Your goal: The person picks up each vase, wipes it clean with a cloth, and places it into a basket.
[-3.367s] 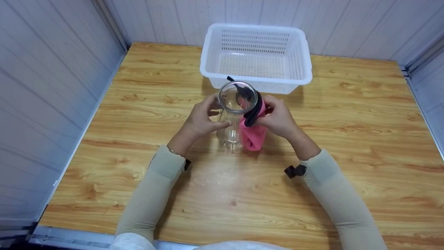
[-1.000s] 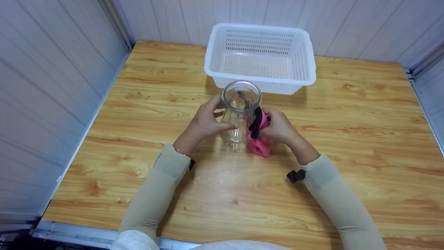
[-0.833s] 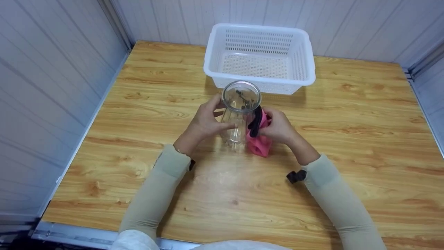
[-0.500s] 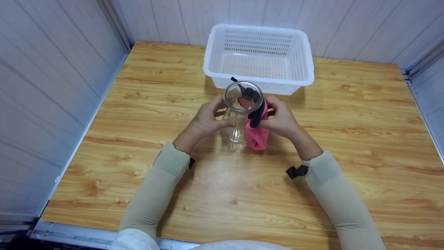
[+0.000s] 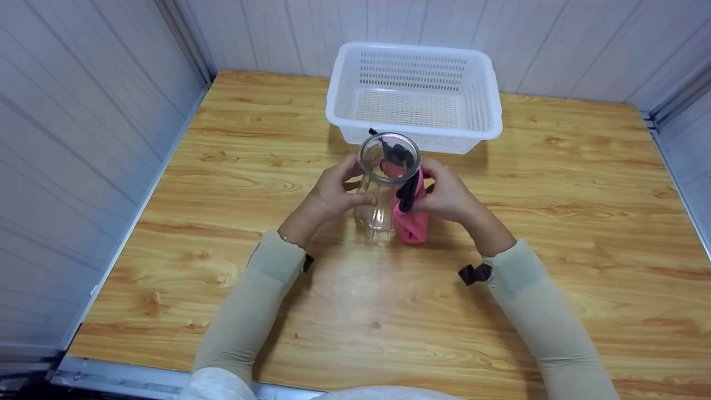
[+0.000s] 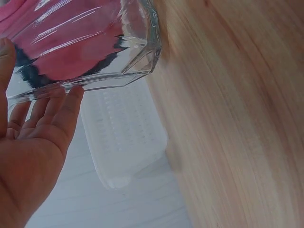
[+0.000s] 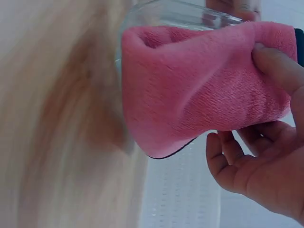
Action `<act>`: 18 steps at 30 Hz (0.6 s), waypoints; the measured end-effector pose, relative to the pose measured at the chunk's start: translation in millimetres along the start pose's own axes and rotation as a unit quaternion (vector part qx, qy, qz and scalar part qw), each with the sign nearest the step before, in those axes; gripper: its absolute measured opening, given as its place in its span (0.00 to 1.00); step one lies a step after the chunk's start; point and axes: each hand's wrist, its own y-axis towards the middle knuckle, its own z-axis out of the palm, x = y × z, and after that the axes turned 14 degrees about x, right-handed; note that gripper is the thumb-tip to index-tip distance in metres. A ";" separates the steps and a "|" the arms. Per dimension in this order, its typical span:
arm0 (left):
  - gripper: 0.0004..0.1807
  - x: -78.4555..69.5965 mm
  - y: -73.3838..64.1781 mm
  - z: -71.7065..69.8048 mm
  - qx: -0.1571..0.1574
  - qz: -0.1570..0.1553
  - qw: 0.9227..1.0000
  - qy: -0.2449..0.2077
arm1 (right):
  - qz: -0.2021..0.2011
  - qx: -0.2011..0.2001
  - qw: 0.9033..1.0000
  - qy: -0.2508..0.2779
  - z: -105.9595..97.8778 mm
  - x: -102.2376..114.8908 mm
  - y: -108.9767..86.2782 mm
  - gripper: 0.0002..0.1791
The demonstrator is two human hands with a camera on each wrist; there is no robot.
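Note:
A clear glass jar [image 5: 377, 216] with a round mouth and faceted base stands upright at mid-table. My left hand [image 5: 329, 195] grips its left side, thumb at the front and fingers behind; the left wrist view has these fingers [image 6: 73, 102] along the glass. On the other side, my right hand [image 5: 449, 193] pinches a folded pink cloth [image 5: 411, 226] with black edging and presses it to the jar's wall. The thumb [image 7: 278, 64] lies on top of the fluffy cloth in the right wrist view. Through the glass, pink fabric and dark trim show behind the rim.
Just beyond the jar, a white perforated plastic basket [image 5: 414, 126] stands near the back wall, with nothing in it. Pale panel walls enclose the wooden table [image 5: 222, 194] at the back and both sides. A black strap piece [image 5: 475, 274] sticks out from the right sleeve.
My right hand and the cloth go down the jar's side around a second ago, come back up, and now sit slightly lower again. My left hand keeps its grip and the jar stays put.

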 end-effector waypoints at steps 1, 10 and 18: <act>0.39 0.2 -0.1 0.1 0.000 0.001 1.000 0.001 | 0.002 0.004 1.000 -0.009 1.5 -7.4 1.6 0.28; 0.40 0.0 -0.6 1.3 -0.002 -0.008 1.000 -0.013 | 0.030 0.027 0.998 -0.043 11.0 -26.6 -2.5 0.33; 0.41 0.7 1.7 1.0 -0.006 -0.016 1.000 -0.010 | 0.006 -0.022 1.000 -0.017 5.1 -7.8 -4.0 0.33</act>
